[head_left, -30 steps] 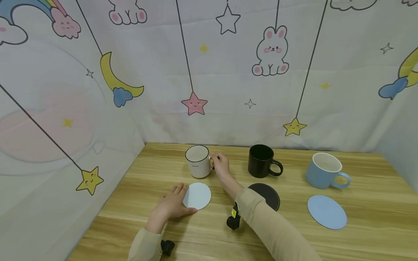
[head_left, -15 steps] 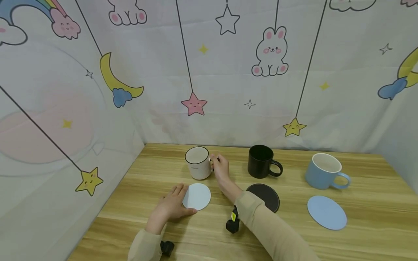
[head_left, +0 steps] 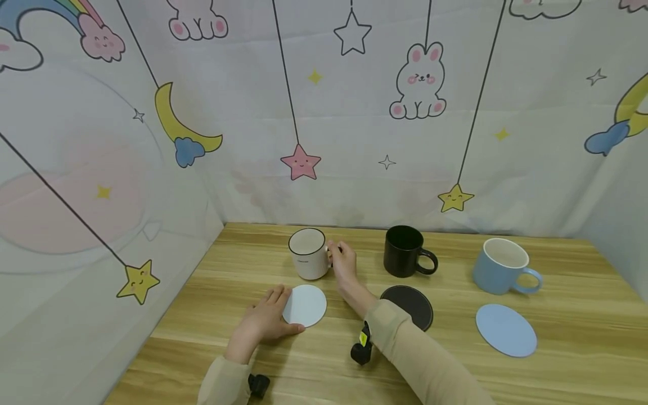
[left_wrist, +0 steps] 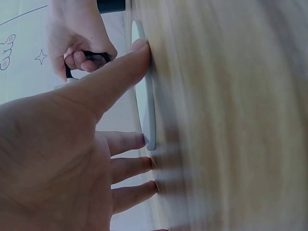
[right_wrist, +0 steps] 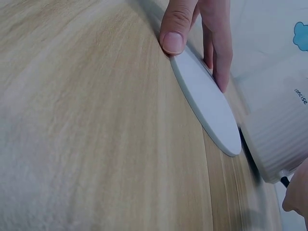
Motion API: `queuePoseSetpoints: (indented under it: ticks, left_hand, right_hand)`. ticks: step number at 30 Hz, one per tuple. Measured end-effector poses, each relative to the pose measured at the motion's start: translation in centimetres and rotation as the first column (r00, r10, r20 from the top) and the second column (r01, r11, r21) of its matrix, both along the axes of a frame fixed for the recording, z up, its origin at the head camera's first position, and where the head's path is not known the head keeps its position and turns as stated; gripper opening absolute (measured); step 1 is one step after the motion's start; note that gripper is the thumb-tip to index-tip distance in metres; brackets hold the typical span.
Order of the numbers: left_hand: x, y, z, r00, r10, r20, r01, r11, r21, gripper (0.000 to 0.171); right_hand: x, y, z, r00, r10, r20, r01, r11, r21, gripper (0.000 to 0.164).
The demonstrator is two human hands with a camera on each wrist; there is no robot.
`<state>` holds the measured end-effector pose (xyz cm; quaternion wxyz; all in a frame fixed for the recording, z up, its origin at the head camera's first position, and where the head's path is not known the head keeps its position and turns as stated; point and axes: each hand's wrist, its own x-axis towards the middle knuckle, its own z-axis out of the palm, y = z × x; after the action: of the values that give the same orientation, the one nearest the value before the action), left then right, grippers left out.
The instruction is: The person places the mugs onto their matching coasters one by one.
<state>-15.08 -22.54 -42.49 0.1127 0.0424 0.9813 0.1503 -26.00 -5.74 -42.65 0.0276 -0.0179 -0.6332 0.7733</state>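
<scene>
My right hand (head_left: 344, 263) grips the handle of a white mug (head_left: 310, 263) with a dark rim. The mug stands behind a round white coaster (head_left: 310, 305); small print reading "concise" shows on the mug (right_wrist: 284, 130) in the right wrist view. Whether its base touches the table, I cannot tell. The left hand (head_left: 268, 316) rests at the coaster's left side, its fingers fairly straight. In the left wrist view, the thumb (left_wrist: 120, 72) and a finger touch the coaster's (left_wrist: 147, 103) edge, which lies flat on the wood.
A black mug (head_left: 402, 253) stands behind a black coaster (head_left: 412, 304), partly covered by the right sleeve (head_left: 405, 337). Farther right, a light blue mug (head_left: 496, 270) stands behind a blue coaster (head_left: 506, 330). A printed curtain (head_left: 354, 124) hangs behind the wooden table (head_left: 314, 371).
The right hand and the white mug have shifted very slightly toward me and to the right. The left hand and the coaster stay put.
</scene>
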Motion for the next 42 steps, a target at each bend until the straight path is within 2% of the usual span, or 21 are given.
queuePoseSetpoints:
  ticks: [3,12,21,27,34,42]
  left_hand:
    - [0.0,0.0,-0.1,1.0,0.0,0.0,0.0,1.0,0.004,0.095]
    - [0.2,0.1,0.3,1.0,0.0,0.006,0.0,1.0,0.016,0.094]
    - [0.3,0.1,0.3,1.0,-0.004,-0.009,0.005,1.0,0.016,0.094]
    - [0.2,0.0,0.0,1.0,-0.007,-0.016,0.007,1.0,0.008,0.095]
    - [0.0,-0.1,-0.2,1.0,-0.003,-0.008,0.003,1.0,0.013,0.095]
    - [-0.1,0.0,-0.3,1.0,-0.006,-0.01,0.006,1.0,0.017,0.095]
  right_hand:
    - [0.9,0.2,1.0,1.0,-0.004,-0.007,0.004,1.0,0.003,0.04]
    - [1.1,0.2,1.0,1.0,0.003,-0.012,-0.003,1.0,-0.011,0.04]
    - [-0.7,-0.5,-1.3,1.0,0.0,-0.023,0.0,1.0,-0.021,0.036]
    - [-0.4,-0.7,-1.6,0.999,-0.028,-0.032,0.028,1.0,-0.008,0.035]
    - [0.0,-0.7,-1.7,1.0,-0.023,-0.01,0.022,0.999,-0.043,0.033]
    - [0.1,-0.6,-1.8,1.0,-0.024,-0.014,0.023,0.998,-0.062,0.038]
